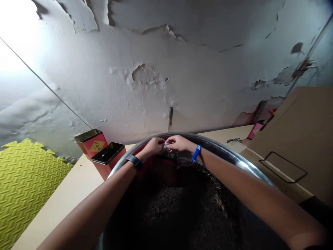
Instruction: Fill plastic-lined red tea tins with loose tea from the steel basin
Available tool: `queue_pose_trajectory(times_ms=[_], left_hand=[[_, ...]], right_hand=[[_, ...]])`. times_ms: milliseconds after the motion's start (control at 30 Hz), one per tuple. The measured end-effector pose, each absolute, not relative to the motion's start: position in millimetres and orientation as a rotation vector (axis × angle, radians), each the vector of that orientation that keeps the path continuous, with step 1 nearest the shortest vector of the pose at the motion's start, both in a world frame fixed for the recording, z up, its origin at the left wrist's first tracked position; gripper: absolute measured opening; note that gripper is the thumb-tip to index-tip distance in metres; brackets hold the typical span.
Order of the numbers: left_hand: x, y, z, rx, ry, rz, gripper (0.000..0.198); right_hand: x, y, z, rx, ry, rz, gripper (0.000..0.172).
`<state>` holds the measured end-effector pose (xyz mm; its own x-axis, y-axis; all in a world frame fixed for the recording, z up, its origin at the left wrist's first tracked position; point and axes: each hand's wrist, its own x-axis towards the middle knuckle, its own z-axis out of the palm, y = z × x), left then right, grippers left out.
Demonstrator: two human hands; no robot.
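Hands [156, 146] [179, 143], two, pinch one whitish film [166, 146] over one metal basin [249, 168] beside two open tins [96, 146] [110, 159].

Lighting: uneven; the strongest light falls from ten o'clock.
Plaster wall [197, 69]: burns out white at ten o'clock, glows softly at one, greys at twelve.
Steel basin [244, 165]: its rim flares at four o'clock.
Tea leaves [169, 199]: sink into near-black shadow at six o'clock, detail largely lost.
Whitish piece [166, 146]: small, indistinct.
Cardboard box [301, 128]: dull, shaded, at three o'clock.
Forearms [241, 184]: stretch through wide-angle distortion towards five and seven.
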<state>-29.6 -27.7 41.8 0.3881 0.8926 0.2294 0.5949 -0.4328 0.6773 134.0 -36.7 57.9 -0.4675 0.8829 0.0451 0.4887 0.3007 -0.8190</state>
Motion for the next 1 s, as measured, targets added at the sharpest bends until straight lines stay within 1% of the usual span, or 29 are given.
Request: queue_pose_trajectory(times_ms=[67,100,167,200,233,300,367,400,433,500,567,633,700,800,900,1000], left_hand=[[-35,-31,49,2.095,1.075,0.588,0.027],[-38,-32,51,2.086,0.967,0.506,0.027],[-41,-32,53,2.132,0.865,0.458,0.027],[-42,-32,52,2.184,0.884,0.468,0.025],[-42,-31,50,2.236,0.932,0.479,0.02],[-41,-29,45,2.305,1.029,0.513,0.014],[-40,-24,41,2.339,1.025,0.529,0.015],[-40,-22,40,2.359,1.002,0.56,0.015],[-41,-20,39,2.384,0.99,0.615,0.016],[-42,-17,37,2.445,1.042,0.761,0.016],[-42,-16,35,2.476,1.216,0.911,0.017],[-40,-20,34,2.484,1.391,0.971,0.019],[-38,-27,37,2.49,1.468,0.945,0.017],[-32,-35,44,2.464,1.402,0.732,0.016],[-26,-37,47,2.449,1.182,0.482,0.025],[-21,-33,39,2.498,1.243,0.523,0.036]], right_hand=[[133,-36,58,-1.203,-1.953,1.186,0.02],[134,-36,59,-1.182,-1.89,1.257,0.025],[136,-37,63,-1.144,-1.831,1.335,0.037],[137,-37,65,-1.145,-1.874,1.294,0.04],[138,-38,67,-1.17,-1.966,1.167,0.04],[139,-40,70,-1.279,-2.147,0.726,0.035],[138,-43,69,-1.388,-2.245,0.331,0.035],[136,-44,67,-1.421,-2.276,0.257,0.035],[134,-45,65,-1.441,-2.303,0.267,0.033],[129,-45,58,-1.442,-2.325,0.397,0.024],[124,-44,50,-1.452,-2.259,0.479,0.016],[121,-42,43,-1.481,-2.186,0.495,0.018],[120,-39,37,-1.506,-2.093,0.523,0.023],[119,-38,35,-1.551,-1.865,0.714,0.029],[118,-40,41,-1.545,-1.755,0.916,0.029],[119,-48,55,-1.466,-1.806,1.039,0.029]])
